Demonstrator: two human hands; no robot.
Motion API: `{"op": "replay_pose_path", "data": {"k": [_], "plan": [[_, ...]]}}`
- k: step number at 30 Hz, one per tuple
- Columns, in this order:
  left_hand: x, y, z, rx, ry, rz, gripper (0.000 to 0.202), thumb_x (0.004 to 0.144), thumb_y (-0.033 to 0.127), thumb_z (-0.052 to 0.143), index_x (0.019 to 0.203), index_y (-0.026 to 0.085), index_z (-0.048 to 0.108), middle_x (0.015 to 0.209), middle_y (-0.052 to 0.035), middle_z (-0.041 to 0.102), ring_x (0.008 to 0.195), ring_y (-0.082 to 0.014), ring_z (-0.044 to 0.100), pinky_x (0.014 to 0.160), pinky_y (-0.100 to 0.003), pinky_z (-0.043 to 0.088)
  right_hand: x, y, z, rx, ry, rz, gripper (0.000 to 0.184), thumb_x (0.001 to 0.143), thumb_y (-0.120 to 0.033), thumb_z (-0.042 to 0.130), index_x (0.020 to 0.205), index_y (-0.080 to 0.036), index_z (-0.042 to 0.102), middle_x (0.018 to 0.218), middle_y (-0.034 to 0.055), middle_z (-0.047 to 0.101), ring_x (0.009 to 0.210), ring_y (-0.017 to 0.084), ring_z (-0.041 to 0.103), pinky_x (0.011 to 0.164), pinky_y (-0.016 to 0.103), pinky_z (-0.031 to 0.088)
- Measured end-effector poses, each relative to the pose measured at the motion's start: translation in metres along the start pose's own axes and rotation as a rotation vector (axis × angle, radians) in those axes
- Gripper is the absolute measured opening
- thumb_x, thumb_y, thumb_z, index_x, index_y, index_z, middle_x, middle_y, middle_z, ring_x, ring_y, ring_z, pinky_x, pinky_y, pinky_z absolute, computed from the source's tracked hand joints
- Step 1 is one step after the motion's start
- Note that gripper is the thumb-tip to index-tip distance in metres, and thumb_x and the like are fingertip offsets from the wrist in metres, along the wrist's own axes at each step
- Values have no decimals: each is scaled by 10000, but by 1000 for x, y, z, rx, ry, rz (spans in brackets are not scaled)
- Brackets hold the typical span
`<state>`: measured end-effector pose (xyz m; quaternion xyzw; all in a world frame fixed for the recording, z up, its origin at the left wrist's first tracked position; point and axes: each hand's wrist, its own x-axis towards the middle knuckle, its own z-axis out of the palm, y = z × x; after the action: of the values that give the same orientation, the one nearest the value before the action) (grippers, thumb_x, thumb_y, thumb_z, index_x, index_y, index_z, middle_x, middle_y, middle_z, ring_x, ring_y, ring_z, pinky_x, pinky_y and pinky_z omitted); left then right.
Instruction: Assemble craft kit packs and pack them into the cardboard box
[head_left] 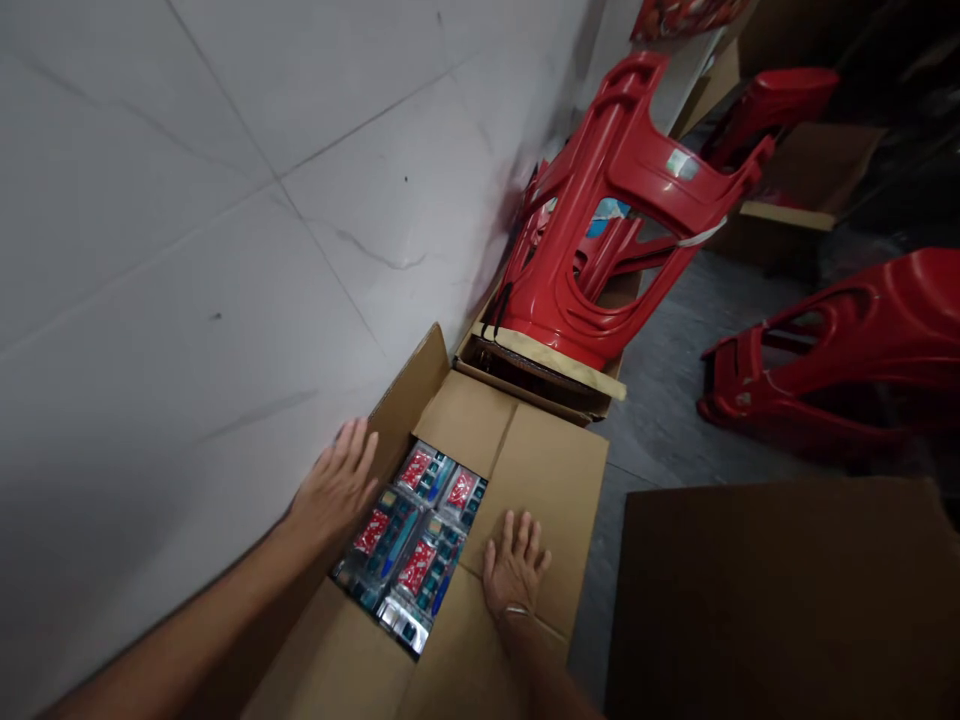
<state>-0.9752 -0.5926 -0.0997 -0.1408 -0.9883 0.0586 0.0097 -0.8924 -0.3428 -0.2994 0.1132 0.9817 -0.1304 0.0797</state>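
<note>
Noting from my remote station: the left hand [334, 487] and right hand [515, 566] rested apart on a cardboard carton [540, 480], seemingly holding its flaps back from blister-packed goods [409, 545] inside; a red plastic stool [555, 300] stood beyond the carton.

A storeroom corner, red plastic stools [622, 170], cardboard cartons [544, 500], grey floor [660, 400], large white wall tiles [187, 250]

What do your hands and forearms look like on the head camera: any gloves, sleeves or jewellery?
No gloves or sleeves show. The left hand and right hand are bare, as are both forearms as far as the view reaches. A thin pale band, probably a metal bracelet, circles the right wrist; the left wrist shows nothing worn.
</note>
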Motion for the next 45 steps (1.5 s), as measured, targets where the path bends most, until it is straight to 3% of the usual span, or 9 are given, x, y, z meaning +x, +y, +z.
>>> {"op": "replay_pose_path", "data": {"k": [6,11,17,24,27,30,34,40,45], "plan": [[18,-6,3,-53,-102,125,633,768,412,522,1314,100,446,1534,-203,148,1416,-386,36,1119,-552,131,6,34,-18,-54,-145,-248,525,925,-376,341,1434,-248,324,1533,80,201,1397,268,176,1037,510,264],[18,-10,-9,-345,-183,171,745,789,513,514,1407,153,305,1365,-159,482,1297,-301,407,1126,-537,181,8,39,-25,-68,-143,-260,516,922,-361,361,1425,-249,343,1525,89,224,1392,275,200,1029,497,281],[16,-7,-7,-760,67,-72,845,828,537,473,1466,129,97,1547,-159,137,1411,-286,187,1142,-468,222,6,37,-21,-60,-151,-250,516,930,-357,340,1433,-242,330,1532,92,201,1400,282,172,1034,519,270],[17,8,10,-1247,-154,-318,670,876,479,334,1444,137,240,1495,-107,325,1370,-265,304,1104,-441,307,6,37,-21,-90,-140,-253,523,926,-349,354,1436,-237,322,1532,94,197,1401,277,170,1030,509,293],[8,49,43,-1093,-217,-150,668,883,479,339,1461,169,215,1504,-92,309,1366,-255,313,1091,-428,324,7,36,-21,-99,-147,-239,524,924,-347,360,1433,-230,328,1532,97,195,1401,280,172,1033,514,292],[-4,96,98,-729,-282,85,748,815,510,491,1453,203,248,1533,-107,223,1399,-292,224,1091,-489,282,7,35,-21,-104,-160,-227,524,920,-347,361,1432,-237,330,1530,92,200,1398,280,187,1028,519,302],[-13,133,160,-453,-188,145,874,735,529,592,1452,165,250,1521,-158,234,1392,-327,219,1082,-501,254,7,35,-20,-88,-132,-238,531,914,-312,358,1440,-260,303,1530,78,203,1396,274,198,1015,520,325],[-18,164,174,-346,-43,-80,727,836,471,452,1438,102,278,1501,-187,271,1393,-335,210,1109,-568,140,9,37,-17,-31,-134,-243,542,909,-307,384,1441,-256,295,1527,84,204,1395,281,205,1010,510,340],[-18,171,179,-313,-38,-85,702,849,486,402,1401,57,347,1476,-222,304,1380,-352,235,1090,-604,158,8,38,-10,11,-118,-258,575,908,-362,419,1452,-266,257,1525,88,200,1396,287,200,1009,501,346]]}}
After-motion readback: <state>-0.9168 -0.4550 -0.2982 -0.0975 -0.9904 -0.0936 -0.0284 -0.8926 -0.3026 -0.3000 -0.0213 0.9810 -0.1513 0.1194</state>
